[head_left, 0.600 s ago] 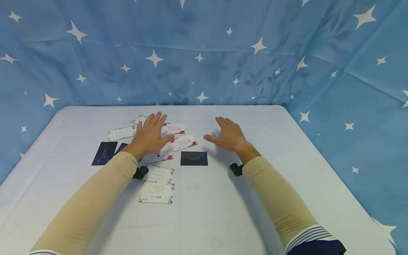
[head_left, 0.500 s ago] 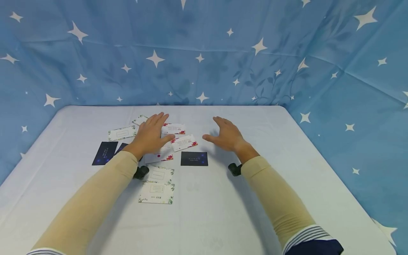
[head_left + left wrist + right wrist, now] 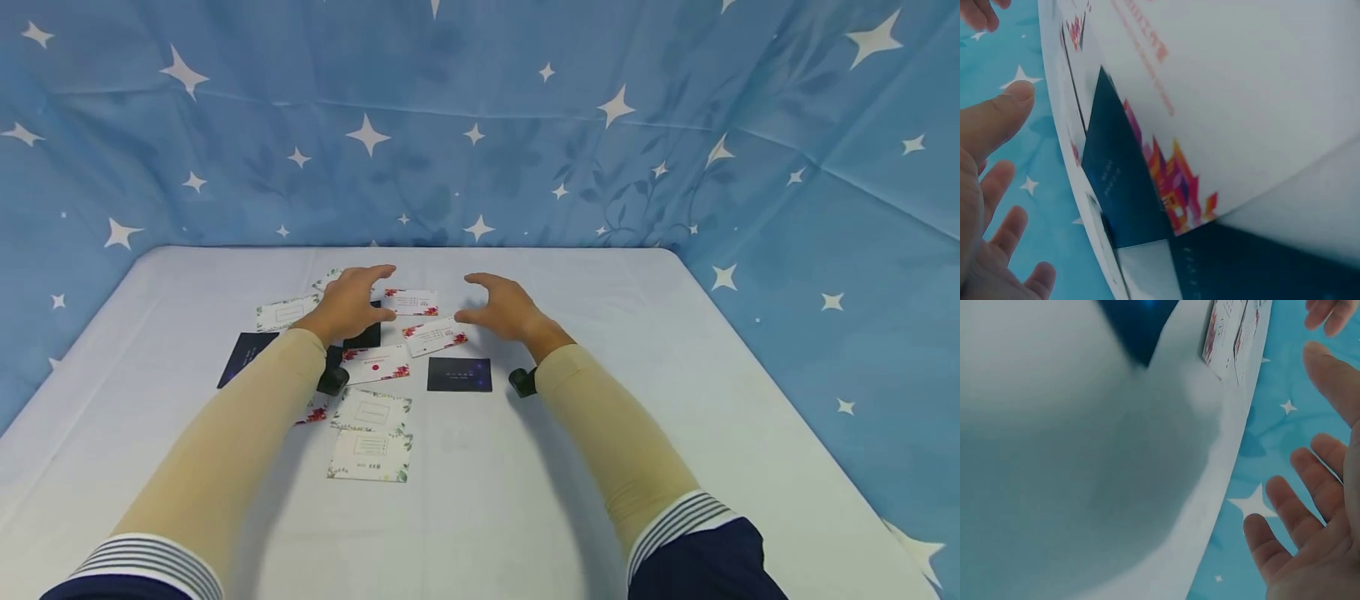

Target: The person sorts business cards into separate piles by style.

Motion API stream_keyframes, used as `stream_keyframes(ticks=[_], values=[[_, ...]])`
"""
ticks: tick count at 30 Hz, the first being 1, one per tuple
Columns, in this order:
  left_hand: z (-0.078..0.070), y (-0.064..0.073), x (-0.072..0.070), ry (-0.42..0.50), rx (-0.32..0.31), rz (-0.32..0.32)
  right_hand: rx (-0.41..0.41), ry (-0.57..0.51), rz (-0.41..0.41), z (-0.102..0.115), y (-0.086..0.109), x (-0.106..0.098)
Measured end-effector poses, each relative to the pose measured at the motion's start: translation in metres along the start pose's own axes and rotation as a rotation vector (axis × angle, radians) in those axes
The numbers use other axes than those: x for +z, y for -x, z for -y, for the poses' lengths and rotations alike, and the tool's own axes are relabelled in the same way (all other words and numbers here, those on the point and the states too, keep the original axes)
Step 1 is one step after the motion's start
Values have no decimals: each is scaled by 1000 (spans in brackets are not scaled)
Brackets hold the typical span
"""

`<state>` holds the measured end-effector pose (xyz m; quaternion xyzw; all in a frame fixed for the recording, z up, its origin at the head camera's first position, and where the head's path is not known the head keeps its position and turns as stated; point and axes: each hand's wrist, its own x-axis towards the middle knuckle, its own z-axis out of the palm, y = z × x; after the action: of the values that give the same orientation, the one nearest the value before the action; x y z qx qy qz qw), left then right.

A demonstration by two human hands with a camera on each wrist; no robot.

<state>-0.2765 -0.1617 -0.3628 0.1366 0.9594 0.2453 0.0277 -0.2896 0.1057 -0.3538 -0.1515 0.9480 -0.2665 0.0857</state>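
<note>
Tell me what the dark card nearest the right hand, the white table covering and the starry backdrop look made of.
Dark card: probably paper stock, thin, flat and crisp-edged; matte or satin, unclear. White table covering: likely matte cloth, faintly creased. Starry backdrop: apparently printed fabric, dull, with folds and wrinkles.

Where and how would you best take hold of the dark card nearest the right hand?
Probably pinch the dark card by its short right edge, the right hand coming from that side: the card lies flat, with bare table there but a flowered card close behind.
</note>
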Motion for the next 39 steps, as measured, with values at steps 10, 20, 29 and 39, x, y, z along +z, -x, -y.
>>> stream_keyframes(ticks=[10,20,29,39], values=[[4,-10,8,18,-48,63,-1,-8,57,8,-20,17],[7,-22,8,2,-70,140,48,6,79,17,-36,27],[10,-29,6,29,-124,174,92,-47,88,19,-47,34],[12,-31,3,4,-148,174,84,-11,110,24,-55,37]])
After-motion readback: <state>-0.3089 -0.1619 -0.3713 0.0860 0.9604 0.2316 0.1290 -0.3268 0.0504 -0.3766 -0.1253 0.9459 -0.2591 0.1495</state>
